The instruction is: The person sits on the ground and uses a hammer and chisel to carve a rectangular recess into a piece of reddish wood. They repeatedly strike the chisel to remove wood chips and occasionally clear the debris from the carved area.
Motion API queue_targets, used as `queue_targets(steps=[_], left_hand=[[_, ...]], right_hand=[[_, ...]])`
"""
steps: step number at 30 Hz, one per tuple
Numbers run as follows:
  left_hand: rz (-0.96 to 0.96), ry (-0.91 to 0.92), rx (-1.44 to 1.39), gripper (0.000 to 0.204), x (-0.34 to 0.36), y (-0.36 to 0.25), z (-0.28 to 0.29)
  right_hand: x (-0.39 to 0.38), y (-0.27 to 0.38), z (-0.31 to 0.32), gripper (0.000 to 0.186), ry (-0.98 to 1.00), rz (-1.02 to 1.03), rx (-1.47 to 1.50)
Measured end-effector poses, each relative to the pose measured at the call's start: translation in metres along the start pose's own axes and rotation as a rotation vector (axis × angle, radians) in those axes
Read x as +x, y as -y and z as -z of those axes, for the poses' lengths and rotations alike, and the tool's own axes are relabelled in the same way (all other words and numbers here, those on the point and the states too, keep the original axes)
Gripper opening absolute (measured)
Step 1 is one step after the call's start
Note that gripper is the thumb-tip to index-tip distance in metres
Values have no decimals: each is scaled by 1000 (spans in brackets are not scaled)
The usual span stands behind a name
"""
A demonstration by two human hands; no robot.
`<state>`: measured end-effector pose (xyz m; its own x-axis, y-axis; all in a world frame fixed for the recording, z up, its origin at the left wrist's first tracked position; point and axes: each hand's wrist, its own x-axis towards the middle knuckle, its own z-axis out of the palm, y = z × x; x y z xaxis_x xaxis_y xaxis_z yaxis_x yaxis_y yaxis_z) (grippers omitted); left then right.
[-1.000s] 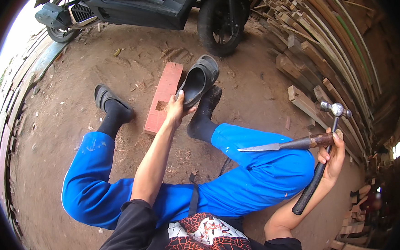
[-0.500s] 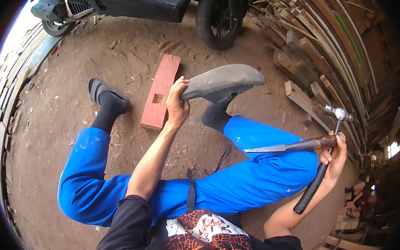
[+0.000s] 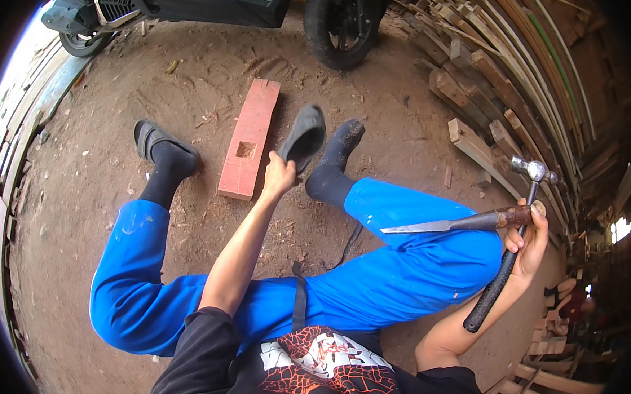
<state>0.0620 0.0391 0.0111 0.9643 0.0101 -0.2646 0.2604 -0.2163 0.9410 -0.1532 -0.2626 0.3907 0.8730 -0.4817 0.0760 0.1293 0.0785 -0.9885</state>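
Half a second ago the grey slide sandal [image 3: 307,137] had its sole turned outward and reached across the right foot [image 3: 338,155]; now it has swung round to show its hollow and stands between that foot and the red wooden block [image 3: 254,121]. The left hand [image 3: 279,174] has it pinched by one end; from here I can't tell whether it touches the dirt floor [image 3: 197,240]. The right foot, just beside it, wears only a black sock. Over by the right knee, the right hand [image 3: 528,242] is wrapped round both the wood chisel [image 3: 473,222] and the ball-peen hammer [image 3: 496,286], much as before. To my eye, that means the footwear has the attention, with the tools parked and the block untouched.
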Motion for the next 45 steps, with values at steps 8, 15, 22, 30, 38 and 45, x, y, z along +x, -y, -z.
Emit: queue_targets(steps=[8, 15, 22, 30, 38, 45], left_hand=[[-72, 175, 670, 50, -23, -7, 4], [-656, -176, 580, 48, -25, -37, 1], [-693, -48, 730, 25, 35, -14, 33], [-674, 162, 544, 26, 93, 1, 69], [-648, 88, 447, 19, 77, 10, 69], [-424, -472, -60, 22, 95, -20, 75]], right_hand=[[2, -3, -2, 32, 39, -30, -17], [10, -11, -13, 32, 53, -55, 20], [22, -19, -37, 37, 174, -120, 11], [35, -19, -61, 45, 260, -207, -59], [49, -22, -54, 48, 329, -297, -51], [55, -25, -52, 50, 356, -335, -46]])
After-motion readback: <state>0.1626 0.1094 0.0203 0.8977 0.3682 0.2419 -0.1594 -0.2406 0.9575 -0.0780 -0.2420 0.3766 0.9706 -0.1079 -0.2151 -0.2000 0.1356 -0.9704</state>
